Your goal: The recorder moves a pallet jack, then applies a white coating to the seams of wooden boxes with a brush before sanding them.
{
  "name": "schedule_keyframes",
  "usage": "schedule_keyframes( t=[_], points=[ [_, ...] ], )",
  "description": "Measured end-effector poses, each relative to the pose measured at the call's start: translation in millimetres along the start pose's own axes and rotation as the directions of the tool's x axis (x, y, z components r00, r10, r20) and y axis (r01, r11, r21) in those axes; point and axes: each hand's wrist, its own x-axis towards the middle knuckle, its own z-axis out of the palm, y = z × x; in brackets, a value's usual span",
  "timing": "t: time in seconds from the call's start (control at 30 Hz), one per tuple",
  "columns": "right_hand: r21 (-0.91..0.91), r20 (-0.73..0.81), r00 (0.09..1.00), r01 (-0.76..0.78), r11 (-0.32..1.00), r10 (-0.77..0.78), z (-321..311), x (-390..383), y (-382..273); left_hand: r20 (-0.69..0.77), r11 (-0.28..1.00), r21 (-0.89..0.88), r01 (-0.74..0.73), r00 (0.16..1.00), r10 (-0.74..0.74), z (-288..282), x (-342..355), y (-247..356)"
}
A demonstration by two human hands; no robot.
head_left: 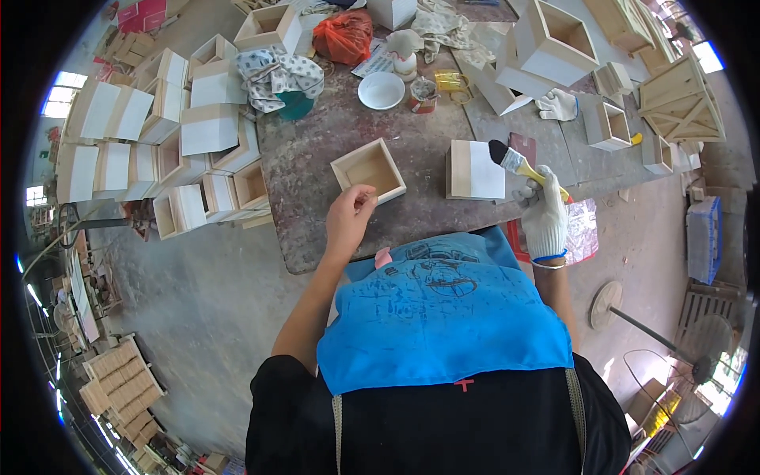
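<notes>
My bare left hand (349,222) is at the near edge of a small open-topped wooden box (366,157), its fingers closed on the box's near rim. The inside of that box faces up. My right hand (545,219) wears a white knitted glove and grips a paintbrush (514,161) by its yellow handle. The dark bristles point up and to the left, above the table. Just left of the brush lies another wooden box (475,169), with bare wood on its left part and white on its right part.
Stacked wooden and white boxes (210,131) crowd the table's left side. Farther back are a white bowl (381,91), a paint-stained can (423,95), a red plastic bag (343,37) and a loose glove (557,104). A pedestal fan (704,348) stands at the right.
</notes>
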Motion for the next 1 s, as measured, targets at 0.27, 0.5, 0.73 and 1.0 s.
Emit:
schedule_keyframes(
  t=[0.27,0.5,0.73,1.0],
  points=[
    [-0.277,0.012,1.0,0.015,0.961,-0.012,61,17,1,-0.198,0.95,0.282,-0.131,0.961,0.192,-17,23,-29],
    [-0.576,0.131,0.991,0.045,0.816,0.037,141,73,17,-0.188,0.94,-0.059,0.336,0.921,-0.341,13,20,-95],
    [-0.859,0.417,0.907,0.372,0.351,0.058,237,165,74,-0.011,0.922,-0.004,0.386,0.922,-0.386,0,30,-94],
    [-0.832,0.536,0.829,0.551,-0.067,0.16,258,224,133,-0.122,0.865,0.375,0.332,0.943,-0.309,-77,73,-43]
  ],
)
